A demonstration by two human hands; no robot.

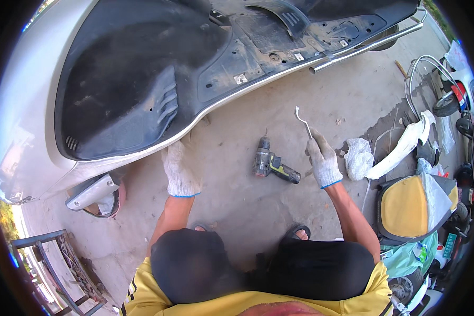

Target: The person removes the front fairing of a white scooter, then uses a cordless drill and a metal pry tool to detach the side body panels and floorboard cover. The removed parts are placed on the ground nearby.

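Observation:
A silver-white vehicle body (42, 105) with a black plastic inner lining (121, 79) fills the upper left. My left hand (180, 169), in a white knit glove with a blue cuff, is at its lower edge; the fingers go out of sight there, so I cannot see what they hold. My right hand (324, 160), gloved alike, is closed around a slim, bent metal wrench (303, 121) whose end points up and away from me. On the ground between my hands lies a black and green cordless drill (271, 162), its bit pointing away from me.
A metal tube (363, 50) runs along the vehicle's side. To the right lie a plastic bag (358, 158), a white curved panel (400, 150) and a yellow-black seat (405, 208). On the left are a bucket (122, 200) holding a silver part (93, 193) and a metal frame (52, 268).

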